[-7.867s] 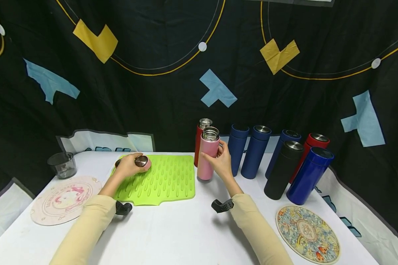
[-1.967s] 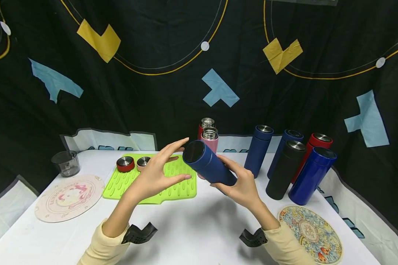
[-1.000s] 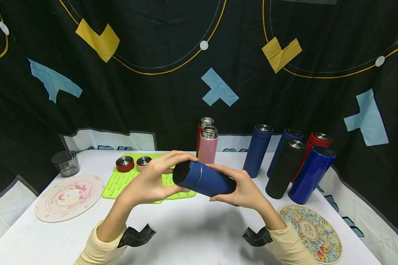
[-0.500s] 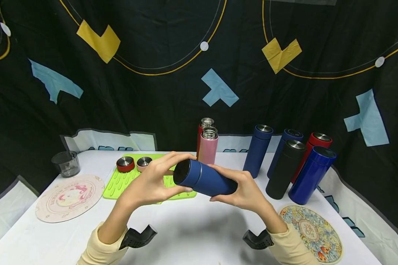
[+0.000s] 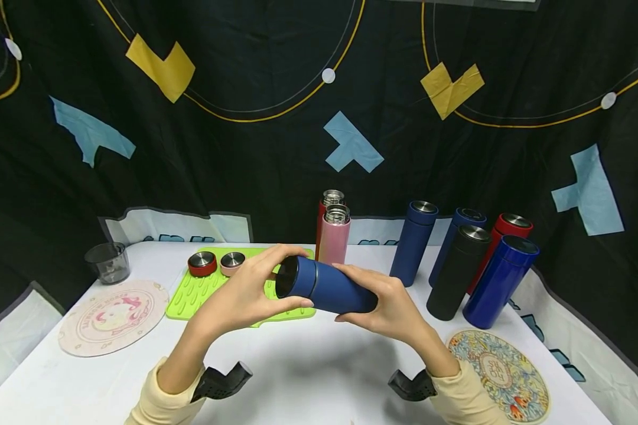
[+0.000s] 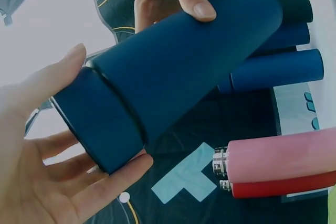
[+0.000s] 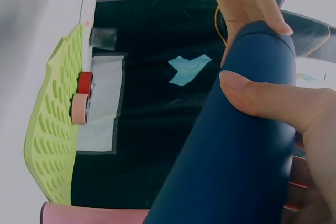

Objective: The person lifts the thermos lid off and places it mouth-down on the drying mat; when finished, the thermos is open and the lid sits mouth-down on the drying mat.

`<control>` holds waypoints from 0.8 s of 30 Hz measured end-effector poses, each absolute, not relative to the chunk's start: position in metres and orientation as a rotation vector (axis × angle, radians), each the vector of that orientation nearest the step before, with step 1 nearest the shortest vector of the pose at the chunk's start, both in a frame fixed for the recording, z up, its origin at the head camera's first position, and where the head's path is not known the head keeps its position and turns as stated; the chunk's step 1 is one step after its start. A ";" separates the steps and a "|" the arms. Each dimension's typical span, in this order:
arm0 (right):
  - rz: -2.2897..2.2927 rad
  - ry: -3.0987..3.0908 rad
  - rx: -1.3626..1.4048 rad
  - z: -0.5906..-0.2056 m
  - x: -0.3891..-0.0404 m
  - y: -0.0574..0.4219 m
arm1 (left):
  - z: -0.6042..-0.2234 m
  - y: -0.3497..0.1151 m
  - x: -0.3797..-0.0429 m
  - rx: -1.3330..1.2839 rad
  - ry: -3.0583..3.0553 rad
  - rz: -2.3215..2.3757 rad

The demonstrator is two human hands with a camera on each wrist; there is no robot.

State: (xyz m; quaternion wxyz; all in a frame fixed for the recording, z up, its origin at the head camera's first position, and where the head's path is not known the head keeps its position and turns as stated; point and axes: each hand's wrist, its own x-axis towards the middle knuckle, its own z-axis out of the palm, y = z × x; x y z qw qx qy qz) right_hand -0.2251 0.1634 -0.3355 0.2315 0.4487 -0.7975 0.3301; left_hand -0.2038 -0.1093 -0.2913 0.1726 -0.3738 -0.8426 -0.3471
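A dark blue thermos (image 5: 340,290) is held above the table, tipped sideways with its lid end to the left. My left hand (image 5: 247,289) grips the lid (image 6: 97,121), thumb below and fingers over the top in the head view. My right hand (image 5: 396,302) holds the body near its base. A thin seam shows between lid and body in the left wrist view. Behind it stand a lidless pink thermos (image 5: 334,239) and a lidless red thermos (image 5: 320,219). A red lid (image 5: 202,265) and a pink lid (image 5: 231,264) lie on the green mat (image 5: 188,302).
At right stand several lidded thermoses, including a blue one (image 5: 413,248), a black one (image 5: 456,277) and a glossy blue one (image 5: 497,286). A round patterned mat (image 5: 494,372) lies before them. Far left are a clear dark cup (image 5: 108,264) and a round pink mat (image 5: 111,321).
The pink thermos was released earlier and its lid left on the mat. The right hand picked up the blue thermos, and the left hand closed round its lid. Lately the hands barely shift.
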 end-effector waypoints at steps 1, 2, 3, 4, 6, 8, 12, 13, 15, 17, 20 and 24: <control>0.918 -2.201 1.240 -0.336 -0.225 0.164 | -0.291 -0.110 -0.204 -1.091 -2.380 -0.985; 0.932 -2.210 1.243 -0.335 -0.225 0.165 | -0.290 -0.110 -0.204 -1.124 -2.369 -0.988; 0.946 -2.219 1.249 -0.336 -0.226 0.167 | -0.290 -0.111 -0.205 -1.159 -2.359 -0.987; 0.963 -2.229 1.257 -0.336 -0.226 0.168 | -0.289 -0.111 -0.205 -1.196 -2.348 -0.987; 1.007 -2.258 1.266 -0.335 -0.227 0.171 | -0.288 -0.112 -0.205 -1.261 -2.331 -0.984; 1.045 -2.292 1.277 -0.334 -0.228 0.173 | -0.287 -0.114 -0.204 -1.305 -2.327 -0.986; 1.103 -2.357 1.277 -0.333 -0.228 0.177 | -0.286 -0.117 -0.203 -1.341 -2.322 -0.996; 1.110 -2.365 1.274 -0.332 -0.228 0.177 | -0.287 -0.117 -0.203 -1.343 -2.317 -0.998; 1.109 -2.369 1.262 -0.332 -0.227 0.178 | -0.286 -0.117 -0.204 -1.344 -2.294 -1.000; 1.090 -2.352 1.253 -0.331 -0.226 0.177 | -0.287 -0.116 -0.205 -1.324 -2.281 -1.021; 1.041 -2.308 1.244 -0.331 -0.225 0.176 | -0.287 -0.115 -0.205 -1.249 -2.297 -1.066; 0.939 -2.254 1.219 -0.329 -0.222 0.174 | -0.288 -0.113 -0.204 -1.134 -2.359 -1.130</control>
